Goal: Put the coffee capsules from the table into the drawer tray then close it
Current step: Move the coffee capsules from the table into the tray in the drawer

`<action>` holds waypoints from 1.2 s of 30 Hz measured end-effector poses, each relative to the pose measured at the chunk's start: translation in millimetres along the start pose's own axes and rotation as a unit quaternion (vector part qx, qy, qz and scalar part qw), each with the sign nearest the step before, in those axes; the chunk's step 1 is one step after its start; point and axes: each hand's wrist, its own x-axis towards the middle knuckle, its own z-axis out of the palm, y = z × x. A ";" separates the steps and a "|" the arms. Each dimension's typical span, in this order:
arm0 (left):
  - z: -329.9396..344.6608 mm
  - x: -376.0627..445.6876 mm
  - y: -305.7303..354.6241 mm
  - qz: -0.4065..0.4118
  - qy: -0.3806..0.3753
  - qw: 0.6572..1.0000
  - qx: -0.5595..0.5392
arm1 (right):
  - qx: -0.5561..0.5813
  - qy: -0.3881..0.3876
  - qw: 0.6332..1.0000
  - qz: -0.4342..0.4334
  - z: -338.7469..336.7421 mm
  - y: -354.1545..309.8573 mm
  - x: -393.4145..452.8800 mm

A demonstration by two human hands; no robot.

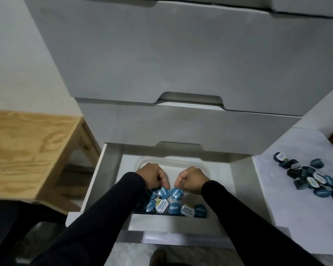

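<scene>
The left hand [152,176] has its fingers curled down, pinching the rim of a round blue foil-topped coffee capsule [162,192]. The right hand [190,179] is curled the same way, its fingertips nipping a second blue capsule [177,193] just beside the first. Both hands reach out of dark long sleeves [108,217] into the clear plastic drawer tray [173,162], over its middle.

Below the two held capsules, more blue capsules and two with white labels [187,210] lie packed lid-up along the near edge of the tray. The far part of the tray is bare. The tray sits inside the open white bottom drawer [104,169], close to its front edge, with a strip of drawer floor showing on the right side.

Above stand two shut white drawer fronts [161,54] with notch handles. On the white table [296,217] to the right, a loose heap of dark blue capsules [311,177] lies near its right edge, some tipped on their sides. A light wooden stool [27,150] stands to the left of the drawer.
</scene>
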 end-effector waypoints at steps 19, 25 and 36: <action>0.3 -5.3 3.9 0.014 0.002 0.999 0.037 | -0.010 0.041 0.999 -0.032 8.8 3.8 -6.4; 10.7 -20.1 15.7 -0.046 0.077 0.987 0.130 | -0.151 0.066 0.983 -0.076 16.4 -3.5 -21.7; 39.7 -51.8 51.0 -0.005 0.340 0.930 0.139 | -0.244 0.328 0.896 -0.174 16.3 4.4 -62.2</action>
